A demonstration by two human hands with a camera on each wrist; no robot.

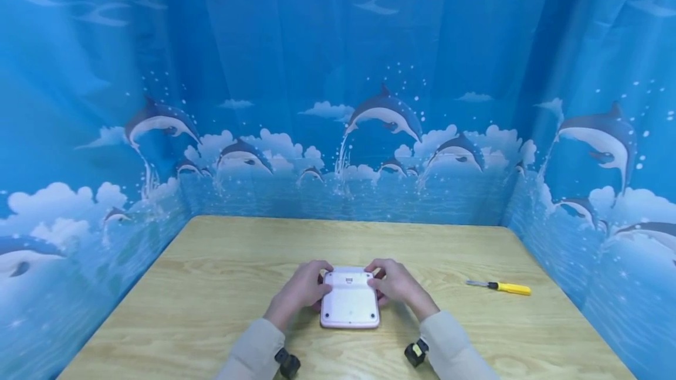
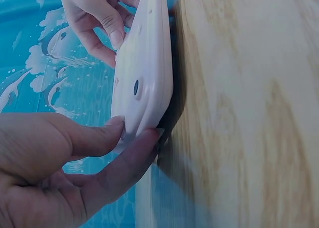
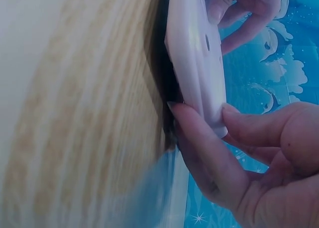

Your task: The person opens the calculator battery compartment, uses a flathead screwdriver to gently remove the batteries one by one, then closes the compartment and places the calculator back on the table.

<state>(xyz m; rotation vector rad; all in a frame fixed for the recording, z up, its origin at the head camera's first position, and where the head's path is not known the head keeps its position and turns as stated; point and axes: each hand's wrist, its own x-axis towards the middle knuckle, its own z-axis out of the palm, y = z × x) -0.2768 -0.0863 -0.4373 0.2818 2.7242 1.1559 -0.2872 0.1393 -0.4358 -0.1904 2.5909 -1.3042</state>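
A pale pink calculator (image 1: pixel 350 304) is between the two hands, its underside facing up, with small dark feet near the corners and a small latch near the far end. My left hand (image 1: pixel 302 289) pinches its left edge near the far corner, thumb on the back and fingers underneath. On the opposite edge, my right hand (image 1: pixel 397 284) holds it the same way. Both wrist views show the calculator (image 2: pixel 144 63) tilted, with a dark shadow beneath. Its keys and display side are hidden.
A screwdriver (image 1: pixel 509 288) with a yellow handle lies on the wooden table (image 1: pixel 237 251) to the right. Blue curtains (image 1: pixel 338 46) printed with dolphins enclose the back and sides. A small black camera is worn on each wrist.
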